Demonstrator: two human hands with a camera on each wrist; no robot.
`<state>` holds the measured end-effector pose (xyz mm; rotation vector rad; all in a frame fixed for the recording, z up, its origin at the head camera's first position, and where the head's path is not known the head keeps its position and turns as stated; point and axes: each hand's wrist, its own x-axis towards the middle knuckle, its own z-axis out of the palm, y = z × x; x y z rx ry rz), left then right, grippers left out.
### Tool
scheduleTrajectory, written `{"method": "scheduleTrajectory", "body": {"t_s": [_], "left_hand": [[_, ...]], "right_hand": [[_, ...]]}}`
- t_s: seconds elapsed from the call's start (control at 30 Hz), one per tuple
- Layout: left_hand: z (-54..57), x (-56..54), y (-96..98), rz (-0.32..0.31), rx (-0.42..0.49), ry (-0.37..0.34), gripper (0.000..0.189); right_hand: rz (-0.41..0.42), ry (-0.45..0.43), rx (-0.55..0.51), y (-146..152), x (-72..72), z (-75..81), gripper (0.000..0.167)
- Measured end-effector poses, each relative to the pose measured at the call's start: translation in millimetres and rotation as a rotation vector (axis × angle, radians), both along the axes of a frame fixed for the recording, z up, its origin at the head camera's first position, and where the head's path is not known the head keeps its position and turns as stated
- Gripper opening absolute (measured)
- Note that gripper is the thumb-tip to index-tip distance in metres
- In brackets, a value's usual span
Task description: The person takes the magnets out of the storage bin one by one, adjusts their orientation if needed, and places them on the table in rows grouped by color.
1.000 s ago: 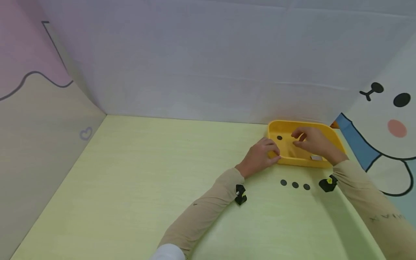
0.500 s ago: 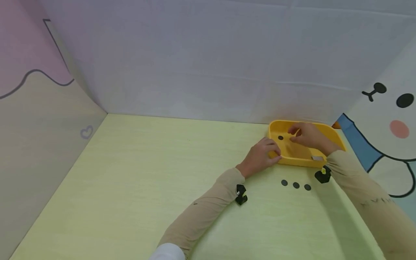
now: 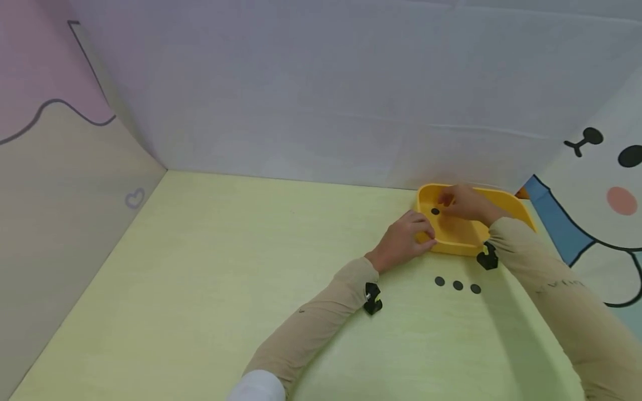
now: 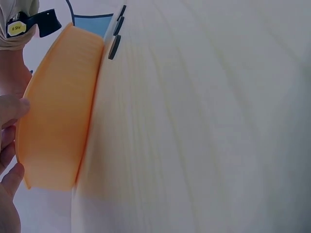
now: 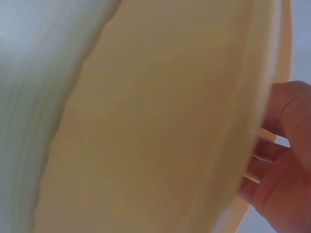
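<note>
Sleeves (image 3: 311, 320): beige, wrinkled; I make out dark scribbles on the four-o'clock one.
Wrist mounts (image 3: 487, 258): black, angular, yellow-marked.
Upper sleeve (image 3: 258, 386): white, near seven o'clock.

Surface (image 3: 225, 278): pale yellow-green, faint streaky grain, wide, running back to a straight far edge. Yellow tray (image 3: 453, 248) at right rear, base down, corners rounded, close to that far edge. Three discs (image 3: 458, 285) near the tray's front side: black, round, lying flat, a short row, slightly apart from one another, the right end a little nearer the front. Long soft shadow (image 3: 511, 328) across the surface, right of the row.
</note>
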<state>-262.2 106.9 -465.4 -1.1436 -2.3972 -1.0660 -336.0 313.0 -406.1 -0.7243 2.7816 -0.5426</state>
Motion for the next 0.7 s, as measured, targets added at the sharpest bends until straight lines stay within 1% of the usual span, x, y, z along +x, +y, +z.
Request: {"method": "scheduleTrajectory", "body": {"t_s": [0.17, 0.33, 0.53, 0.7], "left_hand": [[-0.6, -1.1, 1.0, -0.002, 0.010, 0.004, 0.009], [-0.4, -1.2, 1.3, -0.009, 0.019, 0.024, 0.008], [-1.1, -1.6, 1.9, 0.001, 0.016, 0.024, 0.008], [-2.7, -1.2, 4.0, -0.008, 0.021, 0.028, 0.009]], "right_hand": [[0.016, -0.021, 0.035, -6, -6.2, -7.6, 0.019], [0.026, 0.006, 0.064, -9, -9.9, -14.4, 0.015], [0.034, 0.014, 0.104, -14, -9.7, -16.3, 0.012], [0.042, -0.002, 0.097, -17, -6.3, -15.7, 0.006]]}}
